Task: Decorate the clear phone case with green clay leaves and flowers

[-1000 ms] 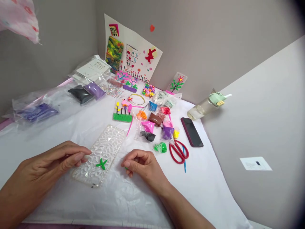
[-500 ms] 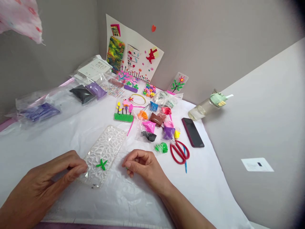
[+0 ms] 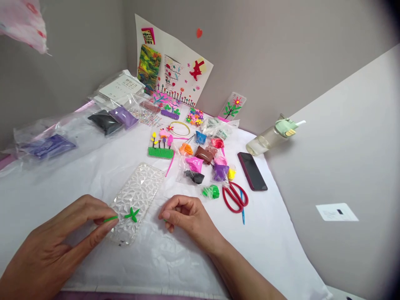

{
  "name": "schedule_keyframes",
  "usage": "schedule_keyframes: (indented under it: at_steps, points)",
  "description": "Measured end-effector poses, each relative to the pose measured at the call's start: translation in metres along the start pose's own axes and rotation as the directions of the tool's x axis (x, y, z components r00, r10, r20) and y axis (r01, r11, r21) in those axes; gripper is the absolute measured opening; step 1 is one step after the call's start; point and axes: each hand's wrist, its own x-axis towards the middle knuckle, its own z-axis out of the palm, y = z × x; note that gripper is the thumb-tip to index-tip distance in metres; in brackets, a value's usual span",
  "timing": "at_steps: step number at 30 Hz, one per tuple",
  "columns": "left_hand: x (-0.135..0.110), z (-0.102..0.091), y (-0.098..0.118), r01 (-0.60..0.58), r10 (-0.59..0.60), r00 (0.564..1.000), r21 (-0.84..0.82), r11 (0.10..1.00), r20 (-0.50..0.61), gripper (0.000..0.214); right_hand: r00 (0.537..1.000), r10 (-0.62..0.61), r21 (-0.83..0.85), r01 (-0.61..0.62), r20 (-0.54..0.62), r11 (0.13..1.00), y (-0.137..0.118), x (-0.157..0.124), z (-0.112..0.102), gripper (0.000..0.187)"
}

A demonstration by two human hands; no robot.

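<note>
A clear phone case (image 3: pixel 142 183) with a faceted pattern lies on the white cloth before me. Several green clay strips joined in a star-like shape (image 3: pixel 132 214) sit on its lower part. My left hand (image 3: pixel 71 233), at the case's lower left edge, pinches a thin green clay strip (image 3: pixel 110 218) between thumb and forefinger. To the right of the case, my right hand (image 3: pixel 184 214) is closed with fingers curled. A speck of green shows under its fingertips, probably green clay, mostly hidden. A bag of green clay (image 3: pixel 211 191) lies beyond that hand.
Red-handled scissors (image 3: pixel 233 198) and a blue tool (image 3: pixel 243 210) lie to the right, near a phone (image 3: pixel 252 171) and a bottle (image 3: pixel 270 135). Bagged coloured clay (image 3: pixel 204 155) and a decorated case (image 3: pixel 161 152) lie farther back. Plastic bags (image 3: pixel 50 146) are at left.
The left thumb and forefinger have shifted so that the green strip between them now shows. The right hand stays nearly still. The whole view has moved slightly.
</note>
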Motion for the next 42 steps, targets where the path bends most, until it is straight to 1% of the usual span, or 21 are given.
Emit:
schedule_keyframes:
  at_steps: [3,8,11,14,16,18,21,25,30,33,36,38,42]
  points:
    - [-0.007,0.002,-0.005,0.015,-0.011,0.998,-0.086,0.996,0.054,0.017,1.0,0.0,0.014,0.0,0.008,1.0,0.0,0.0,0.0,0.041]
    - [-0.012,0.009,-0.014,-0.043,0.048,0.996,-0.055,0.998,0.081,0.03,1.0,0.011,0.004,-0.011,0.011,1.0,-0.001,0.0,0.0,0.041]
    - [-0.014,0.013,-0.018,-0.077,0.08,0.994,-0.039,0.996,0.08,0.029,1.0,0.015,0.0,-0.015,0.01,1.0,-0.001,-0.001,0.001,0.042]
    - [-0.016,0.016,-0.022,-0.072,0.072,0.997,-0.003,0.997,0.04,0.023,1.0,0.015,0.0,-0.015,0.015,1.0,-0.001,-0.001,0.001,0.042]
    - [-0.016,0.015,-0.021,-0.074,0.074,0.997,0.018,0.997,0.014,0.02,1.0,0.016,0.0,-0.016,0.019,1.0,-0.002,-0.001,0.001,0.043]
    - [-0.014,0.014,-0.019,-0.102,0.101,0.995,0.029,0.994,0.017,0.018,1.0,0.018,-0.002,-0.018,0.022,1.0,-0.002,-0.001,0.001,0.043]
    - [-0.009,0.013,-0.012,-0.146,0.144,0.989,0.043,0.988,0.035,0.017,0.999,0.023,-0.007,-0.023,0.027,1.0,-0.003,-0.001,0.0,0.044]
    - [-0.005,0.016,-0.008,-0.182,0.183,0.983,0.085,0.98,0.0,0.019,0.999,0.029,-0.019,-0.029,0.032,0.999,-0.003,-0.001,0.001,0.045]
    - [-0.004,0.018,-0.006,-0.134,0.137,0.99,0.082,0.988,-0.028,0.021,0.999,0.039,-0.03,-0.038,0.033,0.999,-0.005,-0.001,0.002,0.046]
    - [-0.004,0.015,-0.003,-0.124,0.125,0.992,0.085,0.989,-0.002,0.013,0.999,0.041,-0.028,-0.04,0.032,0.999,-0.006,-0.002,0.002,0.046]
    - [-0.003,0.014,0.0,-0.089,0.088,0.996,0.056,0.995,0.012,0.012,0.999,0.038,-0.029,-0.037,0.031,0.999,-0.005,-0.002,0.002,0.046]
    - [-0.003,0.014,0.001,-0.088,0.088,0.996,0.051,0.995,0.003,0.013,0.999,0.035,-0.032,-0.034,0.031,0.999,-0.005,-0.002,0.001,0.045]
    - [-0.002,0.014,0.0,-0.103,0.102,0.994,0.067,0.992,0.027,0.011,0.999,0.034,-0.032,-0.033,0.035,0.999,-0.005,-0.003,0.001,0.046]
